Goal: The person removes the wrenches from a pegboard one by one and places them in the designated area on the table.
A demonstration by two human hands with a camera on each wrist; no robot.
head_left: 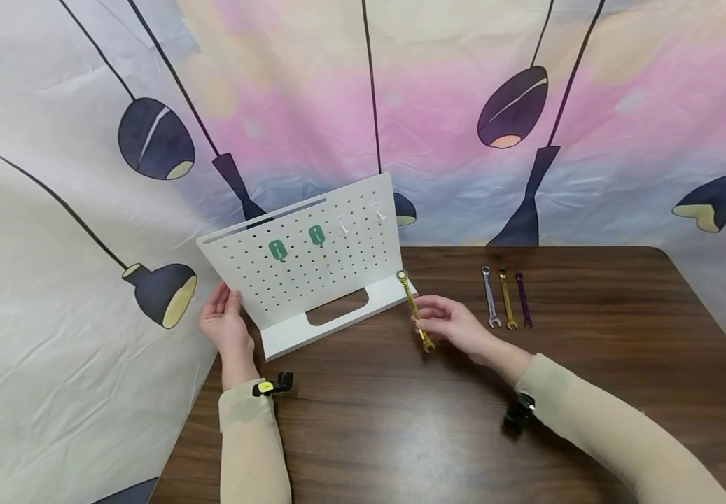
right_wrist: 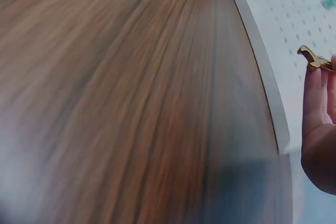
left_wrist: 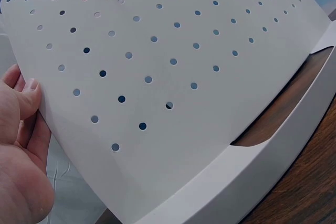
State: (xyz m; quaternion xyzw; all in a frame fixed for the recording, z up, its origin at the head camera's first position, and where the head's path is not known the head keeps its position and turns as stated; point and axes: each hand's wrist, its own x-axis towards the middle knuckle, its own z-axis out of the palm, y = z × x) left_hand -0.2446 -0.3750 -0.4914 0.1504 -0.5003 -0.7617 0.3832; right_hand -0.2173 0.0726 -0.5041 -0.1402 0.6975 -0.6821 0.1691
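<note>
My left hand (head_left: 227, 327) grips the left edge of a white pegboard stand (head_left: 255, 280), its thumb (left_wrist: 30, 95) on the front and its fingers reaching behind. The pegboard leans back above a base with a cut-out, turned at an angle on the table. Two green hooks (head_left: 316, 235) and two pale hooks (head_left: 344, 226) sit on its upper part. Near the board's right end, my right hand (head_left: 454, 325) pinches a gold combination wrench (head_left: 409, 297), ring end up and open end down. In the right wrist view, only the wrench's open end (right_wrist: 314, 59) shows past the fingers.
To the right on the brown wooden table (head_left: 369, 420) lie a silver wrench (head_left: 489, 297), another gold wrench (head_left: 506, 299) and a purple wrench (head_left: 523, 299), side by side. A cloth printed with lamps (head_left: 444, 105) hangs behind the table.
</note>
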